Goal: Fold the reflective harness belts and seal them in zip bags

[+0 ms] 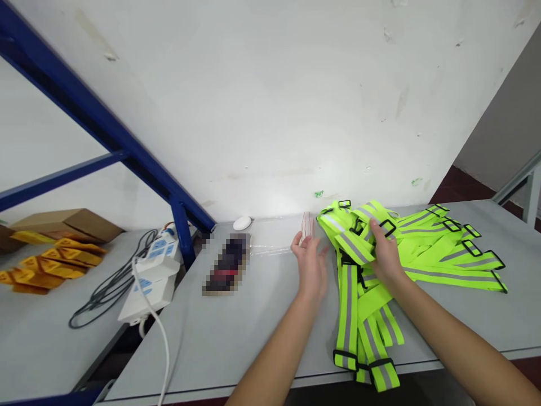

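Note:
Neon-yellow reflective straps (426, 248) with grey stripes and black buckles lie in a spread heap on the right of the grey table. My right hand (386, 254) is closed on a folded reflective strap (355, 245) at the heap's left side, the thumb on top. Several strap ends hang down toward the front edge. Just left of the heap, my left hand (310, 265) is raised with its fingers loosely bent and apart, slightly blurred. Behind its fingertips lies a clear plastic bag (270, 248) with red lines along one end; whether the fingers touch it I cannot tell.
A pixelated dark object (228, 265) and a white round object (242, 223) lie left on the table (220, 344). Further left are white power strips (154, 276), cables, a blue metal frame (181, 220), yellow packets (54, 262) and a cardboard box (63, 223). A white wall stands behind.

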`<state>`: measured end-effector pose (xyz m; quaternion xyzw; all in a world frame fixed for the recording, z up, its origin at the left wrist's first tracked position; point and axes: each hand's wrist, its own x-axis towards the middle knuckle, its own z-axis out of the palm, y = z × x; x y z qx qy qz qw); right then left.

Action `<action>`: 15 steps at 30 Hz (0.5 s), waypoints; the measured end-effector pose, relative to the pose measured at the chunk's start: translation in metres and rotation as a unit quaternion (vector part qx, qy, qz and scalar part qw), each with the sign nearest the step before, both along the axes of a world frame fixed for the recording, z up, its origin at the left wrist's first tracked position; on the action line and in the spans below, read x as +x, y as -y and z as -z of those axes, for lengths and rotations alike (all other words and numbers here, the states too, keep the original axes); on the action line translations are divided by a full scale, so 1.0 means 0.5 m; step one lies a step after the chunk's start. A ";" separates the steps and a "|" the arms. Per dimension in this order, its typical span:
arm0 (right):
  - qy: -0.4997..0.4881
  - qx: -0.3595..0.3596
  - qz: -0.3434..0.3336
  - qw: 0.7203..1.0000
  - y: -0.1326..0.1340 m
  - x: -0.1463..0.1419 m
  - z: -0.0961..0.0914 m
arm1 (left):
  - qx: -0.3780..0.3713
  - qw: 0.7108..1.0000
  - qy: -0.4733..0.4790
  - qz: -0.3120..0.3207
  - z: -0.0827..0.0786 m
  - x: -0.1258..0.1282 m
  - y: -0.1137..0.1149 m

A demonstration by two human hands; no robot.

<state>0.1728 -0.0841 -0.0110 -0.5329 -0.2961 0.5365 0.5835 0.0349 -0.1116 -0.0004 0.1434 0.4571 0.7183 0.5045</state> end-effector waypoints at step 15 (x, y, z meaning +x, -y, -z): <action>-0.033 0.060 -0.024 0.997 0.033 -0.017 -0.012 | 0.071 0.972 -0.129 0.184 0.008 0.055 0.032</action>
